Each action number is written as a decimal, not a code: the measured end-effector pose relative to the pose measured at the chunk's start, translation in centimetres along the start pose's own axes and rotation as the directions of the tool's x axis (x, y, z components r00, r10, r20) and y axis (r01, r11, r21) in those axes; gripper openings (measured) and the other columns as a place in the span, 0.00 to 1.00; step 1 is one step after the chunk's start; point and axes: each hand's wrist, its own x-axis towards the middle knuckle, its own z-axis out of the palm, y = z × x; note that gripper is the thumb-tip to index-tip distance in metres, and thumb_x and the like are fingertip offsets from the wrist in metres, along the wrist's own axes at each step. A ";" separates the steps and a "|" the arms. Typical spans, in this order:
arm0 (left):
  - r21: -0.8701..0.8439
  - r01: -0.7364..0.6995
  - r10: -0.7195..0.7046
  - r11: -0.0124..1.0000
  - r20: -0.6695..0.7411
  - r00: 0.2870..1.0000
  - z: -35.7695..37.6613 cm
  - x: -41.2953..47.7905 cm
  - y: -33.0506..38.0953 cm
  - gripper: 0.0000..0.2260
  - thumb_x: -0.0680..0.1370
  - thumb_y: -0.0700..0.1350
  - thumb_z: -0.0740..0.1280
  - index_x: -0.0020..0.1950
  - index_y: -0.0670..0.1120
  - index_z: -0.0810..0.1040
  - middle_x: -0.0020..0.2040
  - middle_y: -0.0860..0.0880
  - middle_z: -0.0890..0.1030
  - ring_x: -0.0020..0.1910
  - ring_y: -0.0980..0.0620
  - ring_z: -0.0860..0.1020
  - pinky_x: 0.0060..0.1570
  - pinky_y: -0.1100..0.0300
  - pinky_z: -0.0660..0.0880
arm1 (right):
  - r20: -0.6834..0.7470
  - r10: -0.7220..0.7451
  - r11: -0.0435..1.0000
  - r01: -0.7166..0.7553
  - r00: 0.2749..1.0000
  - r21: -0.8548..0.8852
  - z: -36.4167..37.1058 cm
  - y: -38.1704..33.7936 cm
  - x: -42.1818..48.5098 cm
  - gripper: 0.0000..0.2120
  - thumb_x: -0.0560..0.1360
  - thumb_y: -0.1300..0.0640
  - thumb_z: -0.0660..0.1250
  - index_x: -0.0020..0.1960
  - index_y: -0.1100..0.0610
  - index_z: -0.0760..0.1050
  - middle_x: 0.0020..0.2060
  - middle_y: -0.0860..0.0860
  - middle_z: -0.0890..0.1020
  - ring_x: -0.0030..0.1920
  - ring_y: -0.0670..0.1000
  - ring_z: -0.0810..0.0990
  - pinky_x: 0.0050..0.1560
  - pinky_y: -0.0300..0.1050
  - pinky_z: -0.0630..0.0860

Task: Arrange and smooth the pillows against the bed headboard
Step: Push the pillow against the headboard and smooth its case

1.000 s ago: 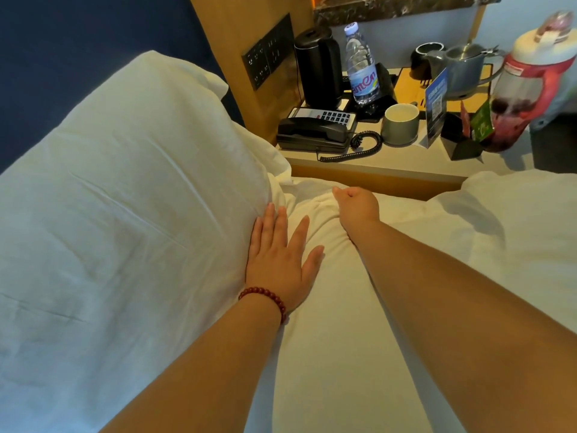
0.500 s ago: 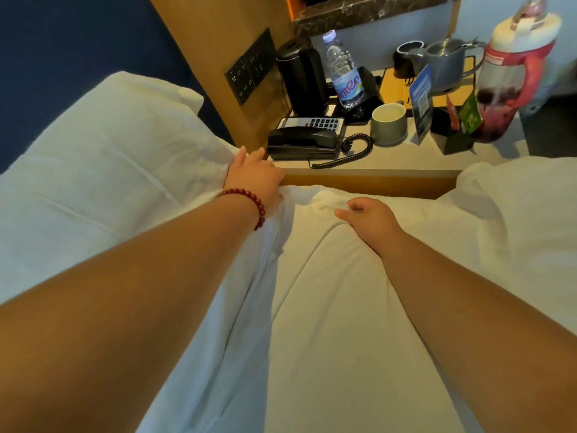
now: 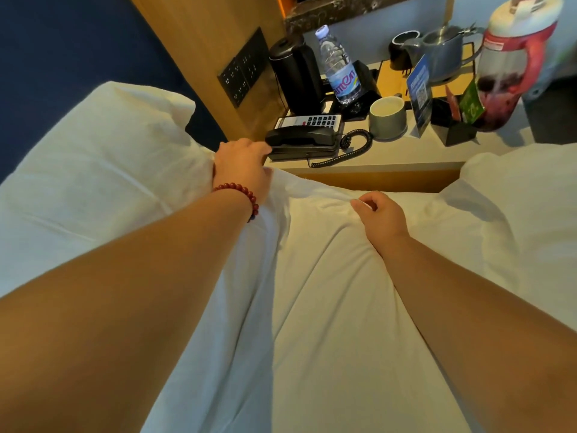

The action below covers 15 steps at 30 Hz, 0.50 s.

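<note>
A large white pillow [image 3: 93, 170] leans against the dark blue headboard [image 3: 62, 42] on the left. A second white pillow [image 3: 327, 292] lies flat in front of it, in the middle of the view. My left hand [image 3: 242, 170], with a red bead bracelet at the wrist, reaches to the leaning pillow's far end beside the nightstand. Its fingers curl over that end and their tips are hidden. My right hand [image 3: 382, 214] has its fingers curled into the fabric at the far edge of the flat pillow, which puckers under it.
A wooden nightstand [image 3: 390, 165] stands just beyond the pillows with a black phone [image 3: 303, 139], a black kettle [image 3: 295, 76], a water bottle [image 3: 338, 67], a grey cup [image 3: 387, 117] and a red jug [image 3: 512, 64]. White bedding [image 3: 524, 220] is bunched at the right.
My left hand left the face of the leaning pillow and went forward to its far end by the phone. My right hand stayed at the flat pillow's far edge.
</note>
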 end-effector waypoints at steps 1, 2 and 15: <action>-0.036 -0.083 0.081 0.996 -0.039 0.996 0.1 -0.8 0.5 0.17 0.81 0.47 0.65 0.70 0.50 0.73 0.70 0.47 0.73 0.71 0.44 0.66 0.75 0.46 0.59 | -0.002 -0.007 1.000 0.007 1.000 0.007 0.0 0.0 0.0 0.09 0.79 0.46 0.66 0.54 0.50 0.77 0.51 0.48 0.80 0.52 0.52 0.78 0.59 0.52 0.77; -0.077 -0.160 0.155 0.984 -0.065 0.986 0.1 -1.8 1.1 0.18 0.81 0.46 0.64 0.72 0.51 0.71 0.72 0.48 0.70 0.74 0.45 0.62 0.76 0.46 0.55 | -0.004 -0.010 1.000 0.010 1.000 0.016 0.0 0.1 0.0 0.11 0.78 0.46 0.66 0.57 0.49 0.76 0.55 0.48 0.80 0.55 0.51 0.77 0.61 0.53 0.76; 0.253 -0.350 0.249 0.902 0.358 0.900 4.5 -7.8 2.7 0.33 0.77 0.68 0.34 0.80 0.56 0.46 0.81 0.49 0.46 0.79 0.46 0.42 0.75 0.42 0.39 | 0.204 -0.227 0.579 0.300 0.952 -0.758 -6.0 -0.5 -5.0 0.29 0.80 0.35 0.44 0.66 0.46 0.76 0.70 0.51 0.74 0.71 0.54 0.68 0.75 0.58 0.53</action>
